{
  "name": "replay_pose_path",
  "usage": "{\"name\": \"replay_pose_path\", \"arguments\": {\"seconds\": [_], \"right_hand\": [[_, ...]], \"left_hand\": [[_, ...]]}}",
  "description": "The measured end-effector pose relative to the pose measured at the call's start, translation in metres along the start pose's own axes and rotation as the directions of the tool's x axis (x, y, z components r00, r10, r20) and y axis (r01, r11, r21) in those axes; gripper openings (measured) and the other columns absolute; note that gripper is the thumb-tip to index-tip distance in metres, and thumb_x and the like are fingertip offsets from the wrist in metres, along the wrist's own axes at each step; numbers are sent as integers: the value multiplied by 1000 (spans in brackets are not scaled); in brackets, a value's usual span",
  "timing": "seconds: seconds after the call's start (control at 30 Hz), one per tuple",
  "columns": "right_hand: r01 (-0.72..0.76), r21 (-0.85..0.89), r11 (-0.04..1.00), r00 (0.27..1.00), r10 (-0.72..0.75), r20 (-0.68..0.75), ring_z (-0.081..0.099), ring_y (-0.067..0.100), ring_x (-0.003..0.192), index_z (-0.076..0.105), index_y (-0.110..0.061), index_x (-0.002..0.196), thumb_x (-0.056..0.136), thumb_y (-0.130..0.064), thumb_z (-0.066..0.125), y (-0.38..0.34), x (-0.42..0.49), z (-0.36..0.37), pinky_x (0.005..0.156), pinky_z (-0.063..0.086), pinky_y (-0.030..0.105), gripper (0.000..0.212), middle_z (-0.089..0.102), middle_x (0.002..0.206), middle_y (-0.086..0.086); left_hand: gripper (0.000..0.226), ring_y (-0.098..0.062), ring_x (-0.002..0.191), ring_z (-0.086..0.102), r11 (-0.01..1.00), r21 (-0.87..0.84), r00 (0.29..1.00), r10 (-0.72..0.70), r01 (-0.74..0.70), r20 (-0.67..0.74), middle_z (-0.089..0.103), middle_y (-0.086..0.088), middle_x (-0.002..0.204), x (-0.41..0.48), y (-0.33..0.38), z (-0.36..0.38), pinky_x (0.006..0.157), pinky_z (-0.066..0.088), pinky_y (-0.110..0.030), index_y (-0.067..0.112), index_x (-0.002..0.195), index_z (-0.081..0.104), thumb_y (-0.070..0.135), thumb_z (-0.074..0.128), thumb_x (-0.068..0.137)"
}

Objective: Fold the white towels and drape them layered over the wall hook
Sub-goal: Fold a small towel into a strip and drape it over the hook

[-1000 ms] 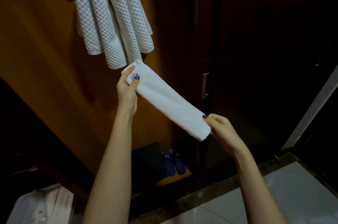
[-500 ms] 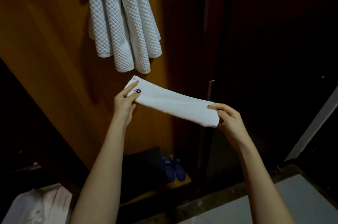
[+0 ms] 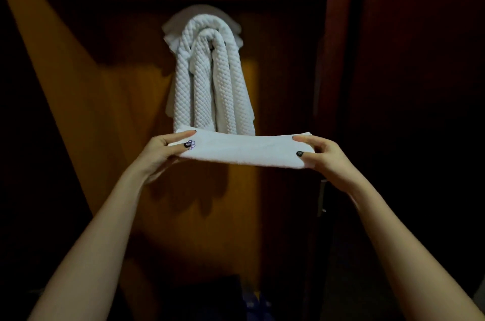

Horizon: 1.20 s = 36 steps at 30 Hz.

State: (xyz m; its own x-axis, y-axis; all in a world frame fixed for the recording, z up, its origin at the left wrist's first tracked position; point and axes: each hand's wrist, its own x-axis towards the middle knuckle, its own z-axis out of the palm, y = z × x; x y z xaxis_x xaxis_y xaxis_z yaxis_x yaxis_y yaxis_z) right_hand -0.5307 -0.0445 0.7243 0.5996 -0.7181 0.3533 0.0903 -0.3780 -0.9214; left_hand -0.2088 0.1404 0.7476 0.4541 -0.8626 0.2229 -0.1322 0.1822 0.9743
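Observation:
A folded white towel (image 3: pixel 241 150) is stretched level between my two hands in front of the wooden wall. My left hand (image 3: pixel 162 154) pinches its left end between thumb and fingers. My right hand (image 3: pixel 324 156) pinches its right end the same way. Directly above and behind it hang waffle-textured white towels (image 3: pixel 210 84), draped in layers over a wall hook that the cloth hides. A smoother white towel (image 3: pixel 202 17) lies over the top of that stack.
The towels hang on an orange-brown wooden panel (image 3: pixel 118 116). A dark reddish door edge (image 3: pixel 333 58) runs vertically on the right, with a metal handle (image 3: pixel 321 197) lower down. Dark shapes sit low at the bottom centre.
Both hands have raised the folded towel and turned it from slanting to level. The view has tilted up, so the hanging towels are now centred above it.

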Motion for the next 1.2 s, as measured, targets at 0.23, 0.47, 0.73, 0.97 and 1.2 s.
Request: {"name": "replay_pose_path", "arguments": {"seconds": [0.23,0.47,0.73,0.97,1.2], "right_hand": [[146,11,989,989,-146,30,63,18,98,65,-14,114,90,7,59,-79,94,-4,77,57,26,32,56,124,7],[278,126,952,958,-285,41,68,11,84,64,-10,115,89,11,56,-149,167,-5,69,58,23,34,54,132,11],[351,171,921,930,-364,47,68,13,86,63,-9,116,89,13,54,-206,270,7,68,58,20,36,49,141,4],[286,227,931,947,-311,80,71,13,76,55,3,128,90,13,51,-215,369,11,65,59,22,39,61,114,8],[203,348,915,969,-239,62,73,21,77,64,11,96,85,14,57,-178,432,23,66,59,28,13,70,92,20]], "left_hand": [[43,-1,78,68,979,-12,969,199,-203,-144,74,14,94,33,76,-12,62,54,-14,22,122,62,-6,57,90],[44,-2,76,70,930,-46,904,342,-365,-255,69,7,100,73,136,-30,61,55,-15,20,124,61,-8,53,91],[38,2,82,69,855,64,804,506,-514,-312,74,15,92,143,205,-65,62,54,-16,28,116,66,1,57,91],[45,-1,82,66,861,68,809,498,-504,-312,67,7,106,224,234,-82,59,53,-14,22,128,59,-2,54,91],[29,-7,81,69,895,-14,844,416,-446,-339,72,0,92,280,212,-99,61,55,-18,11,112,64,-5,54,91]]}}
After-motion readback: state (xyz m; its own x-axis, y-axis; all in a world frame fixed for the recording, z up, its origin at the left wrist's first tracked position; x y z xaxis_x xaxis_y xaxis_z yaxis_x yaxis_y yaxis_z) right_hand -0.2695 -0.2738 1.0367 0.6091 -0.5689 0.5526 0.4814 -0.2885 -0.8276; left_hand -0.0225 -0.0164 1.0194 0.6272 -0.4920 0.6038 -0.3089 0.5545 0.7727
